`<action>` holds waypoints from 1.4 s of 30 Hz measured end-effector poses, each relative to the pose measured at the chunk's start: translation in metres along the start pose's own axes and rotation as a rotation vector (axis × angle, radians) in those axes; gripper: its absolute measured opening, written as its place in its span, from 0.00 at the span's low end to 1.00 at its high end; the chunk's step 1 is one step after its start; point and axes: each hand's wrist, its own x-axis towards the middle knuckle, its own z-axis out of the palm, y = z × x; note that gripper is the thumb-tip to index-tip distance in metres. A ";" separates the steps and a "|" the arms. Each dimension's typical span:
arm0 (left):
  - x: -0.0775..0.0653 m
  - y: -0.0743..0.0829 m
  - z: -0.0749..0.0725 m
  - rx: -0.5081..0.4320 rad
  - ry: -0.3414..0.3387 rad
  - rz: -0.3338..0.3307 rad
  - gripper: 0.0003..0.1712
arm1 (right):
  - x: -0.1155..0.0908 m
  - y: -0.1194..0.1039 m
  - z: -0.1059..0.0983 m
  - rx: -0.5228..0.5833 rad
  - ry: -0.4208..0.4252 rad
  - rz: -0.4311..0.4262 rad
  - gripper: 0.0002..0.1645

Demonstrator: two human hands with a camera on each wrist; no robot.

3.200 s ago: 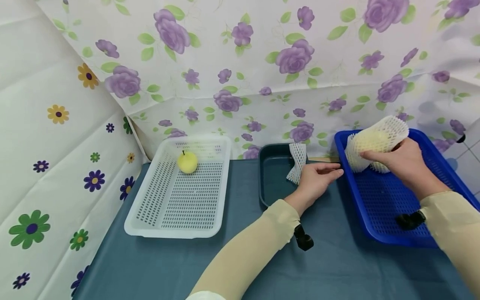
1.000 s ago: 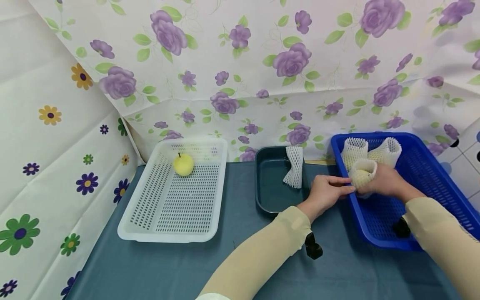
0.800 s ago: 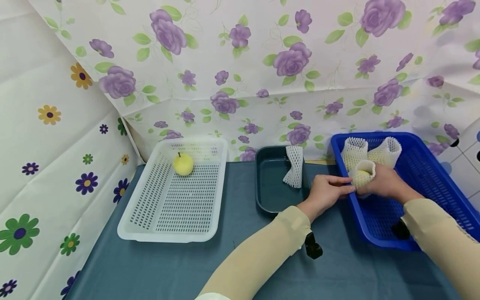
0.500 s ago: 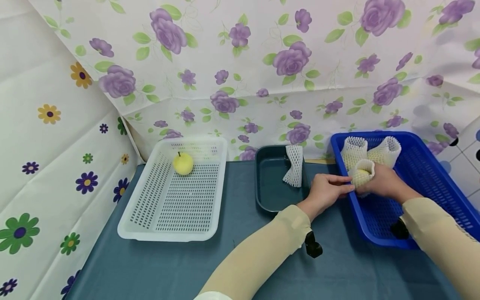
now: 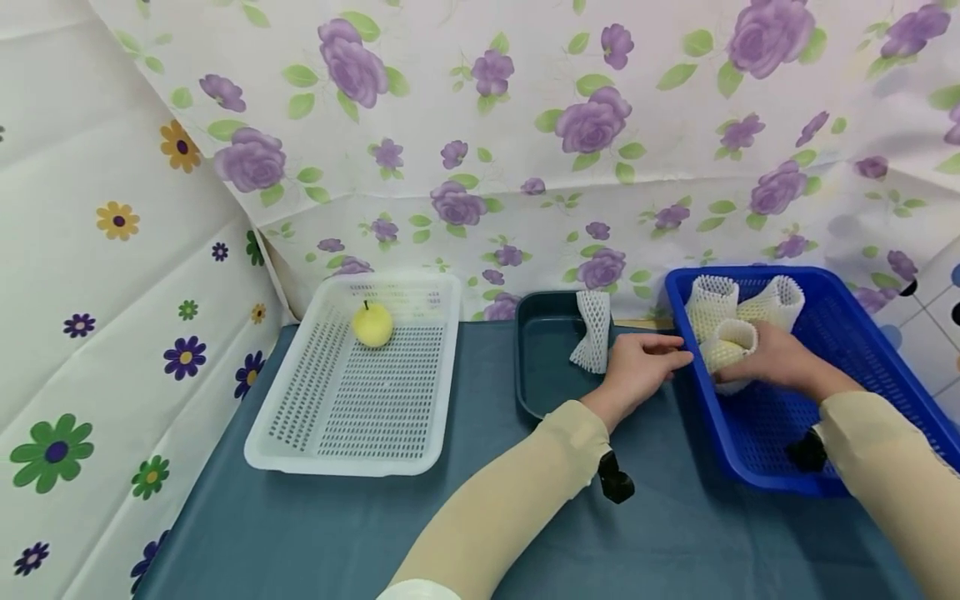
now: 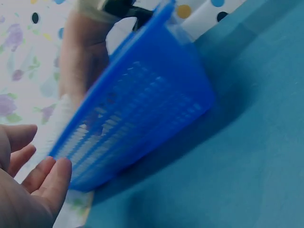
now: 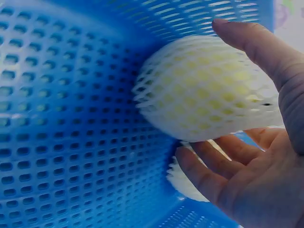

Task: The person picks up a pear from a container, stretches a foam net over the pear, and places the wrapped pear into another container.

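Note:
In the blue basket (image 5: 708, 421), my right hand (image 5: 783, 358) is around a yellow pear in a white foam net (image 7: 199, 90) near the left wall. Its thumb and fingers are spread to either side of the net; the right wrist view shows the thumb straight. Two more foam-netted pieces, one at the back left (image 5: 711, 304) and one beside it (image 5: 780, 302), stand behind. My left hand (image 5: 636, 367) hovers just left of the basket's rim, fingers relaxed and holding nothing.
A dark green tray (image 5: 551, 412) with a white foam net (image 5: 594, 329) in it stands left of my left hand. Farther left is a white basket (image 5: 258, 442) with a bare yellow pear (image 5: 372, 323). Floral sheeting hangs behind the blue-green tabletop (image 5: 315, 542).
The netted pear went down into the blue basket earlier. Since half a second ago, my left hand has drawn back from the rim, and my right hand's fingers have loosened around the net.

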 end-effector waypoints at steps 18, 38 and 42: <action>-0.018 0.038 -0.112 0.102 0.015 0.162 0.12 | -0.029 -0.096 -0.026 0.148 0.182 0.065 0.60; -0.056 0.040 -0.159 0.278 -0.013 0.177 0.17 | -0.034 -0.171 0.054 0.271 0.366 -0.173 0.24; -0.064 0.035 -0.167 0.285 -0.029 0.160 0.17 | -0.032 -0.176 0.074 0.314 0.333 -0.184 0.23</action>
